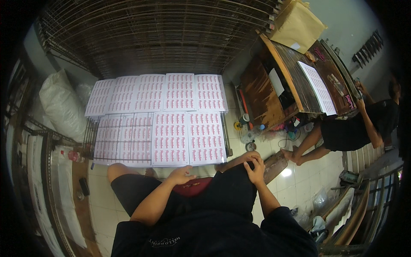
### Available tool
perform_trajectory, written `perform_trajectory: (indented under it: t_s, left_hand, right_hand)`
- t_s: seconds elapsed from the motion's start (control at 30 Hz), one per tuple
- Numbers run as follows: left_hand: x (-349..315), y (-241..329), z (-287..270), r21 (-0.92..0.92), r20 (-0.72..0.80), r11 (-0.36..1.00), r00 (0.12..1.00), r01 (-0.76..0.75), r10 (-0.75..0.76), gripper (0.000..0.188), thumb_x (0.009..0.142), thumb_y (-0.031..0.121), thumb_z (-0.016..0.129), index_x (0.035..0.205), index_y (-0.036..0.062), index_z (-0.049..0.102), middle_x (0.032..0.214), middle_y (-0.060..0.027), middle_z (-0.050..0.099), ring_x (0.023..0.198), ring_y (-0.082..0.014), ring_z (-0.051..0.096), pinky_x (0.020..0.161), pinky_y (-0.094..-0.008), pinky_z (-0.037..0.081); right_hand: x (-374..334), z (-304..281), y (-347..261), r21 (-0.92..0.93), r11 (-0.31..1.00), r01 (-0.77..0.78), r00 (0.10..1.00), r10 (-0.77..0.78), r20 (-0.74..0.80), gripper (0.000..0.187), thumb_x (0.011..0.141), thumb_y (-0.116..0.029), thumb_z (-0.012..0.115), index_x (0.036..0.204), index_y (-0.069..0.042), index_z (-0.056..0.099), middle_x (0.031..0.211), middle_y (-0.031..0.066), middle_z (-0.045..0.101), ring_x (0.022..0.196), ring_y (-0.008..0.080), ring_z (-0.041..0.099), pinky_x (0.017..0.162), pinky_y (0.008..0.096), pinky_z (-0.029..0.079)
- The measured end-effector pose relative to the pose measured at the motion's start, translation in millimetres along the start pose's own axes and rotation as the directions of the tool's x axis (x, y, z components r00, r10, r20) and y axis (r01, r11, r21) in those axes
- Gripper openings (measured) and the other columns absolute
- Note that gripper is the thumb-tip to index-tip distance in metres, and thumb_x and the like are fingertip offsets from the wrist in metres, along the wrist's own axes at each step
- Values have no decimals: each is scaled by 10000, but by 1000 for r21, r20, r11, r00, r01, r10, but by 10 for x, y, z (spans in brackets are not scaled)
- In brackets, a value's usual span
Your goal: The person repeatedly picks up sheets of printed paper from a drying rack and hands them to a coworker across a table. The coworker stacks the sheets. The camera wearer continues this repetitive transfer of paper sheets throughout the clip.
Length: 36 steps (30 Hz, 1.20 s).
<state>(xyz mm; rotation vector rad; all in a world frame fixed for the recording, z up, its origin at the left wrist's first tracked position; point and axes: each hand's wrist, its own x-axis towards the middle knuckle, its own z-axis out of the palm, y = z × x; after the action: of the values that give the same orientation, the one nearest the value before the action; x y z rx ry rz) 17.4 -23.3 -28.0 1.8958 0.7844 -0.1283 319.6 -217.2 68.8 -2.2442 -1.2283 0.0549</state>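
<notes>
L grip (180,175) hangs over the lap, fingers loosely out & parted, nothing in it, just short of the near edge of the printed sheets; R grip (256,169) lies on the R knee, fingers relaxed & slightly bent over it, no obj. visible in it. Printed sheets (206,138), white w/ rows of pink-red lettering, sit straight ahead of both grips, approx. 2 rows, edges touching or overlapping; thin wires cross over the near ones fwd-L of L grip. Beyond them, dark wire rack (158,38), many tiers, fills the far side. Well L of L grip: bulging white sack (63,107) and, nearer, clear bottle (73,156) w/ red cap. Fwd-R of R grip: worn wooden desk (267,94), side panel scuffed & peeling, single sheet (317,88) flat on top, brown paper pkg (297,25) at far end. Farther R, co-worker (357,130) in dark clothes, bare feet, hands at desk's far-R edge. Dark tools (368,49) hang on the grey wall (346,23) behind. Pale tiled floor (280,190), glossy w/ a bright reflection R of R grip.
</notes>
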Motion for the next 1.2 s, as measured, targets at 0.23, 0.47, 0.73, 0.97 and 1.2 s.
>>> perform_trajectory:
  t_s: [0.23, 0.47, 0.73, 0.97, 1.2]
  left_hand:
    - [-32, 44, -27, 7, 25, 998, 998, 66, -66, 704, 755, 521, 653, 1282, 86, 479, 1081, -167, 607, 992, -305, 592, 866, -367, 451]
    - [8, 70, -12, -6, 25, 998, 998, 59, -58, 721, 755, 515, 663, 1296, 83, 462, 1095, -176, 605, 967, -296, 602, 847, -376, 463]
    - [5, 18, -74, -21, 38, 999, 999, 34, -33, 714, 782, 438, 680, 1304, 14, 440, 1093, -219, 604, 974, -284, 611, 833, -355, 482]
    - [-13, 22, -77, -88, 0, 995, 999, 48, -48, 701, 784, 408, 695, 1308, 20, 438, 1070, -190, 609, 957, -258, 613, 806, -343, 495]
    - [19, -166, -39, -66, 13, 993, 996, 94, -93, 727, 778, 457, 677, 1310, 22, 440, 1105, -197, 605, 1001, -283, 603, 842, -349, 479]
  right_hand:
    - [0, 23, 16, -5, 1000, 10, 1000, -10, -16, 369, 779, -365, 656, 1001, -70, 658, 1096, 132, 570, 1058, 313, 520, 897, 406, 397]
    - [-39, 35, 193, 310, 945, -102, 989, 129, -69, 371, 814, -335, 645, 1050, -51, 624, 1035, 112, 598, 1008, 278, 555, 872, 391, 421]
    - [801, -950, 481, 820, 559, -125, 805, 540, -246, 424, 873, -363, 595, 1179, -72, 550, 1063, 41, 591, 947, 149, 565, 750, 295, 441]
    - [1458, -2168, 1007, 965, 221, 141, 648, 716, -259, 706, 788, -522, 629, 1299, -87, 408, 1210, 118, 501, 1099, 253, 512, 882, 399, 417]
    - [1887, -2640, 1052, 897, -74, 436, 659, 705, -263, 1031, 766, -560, 643, 1448, -74, 41, 1402, 269, 281, 1278, 355, 363, 1045, 494, 302]
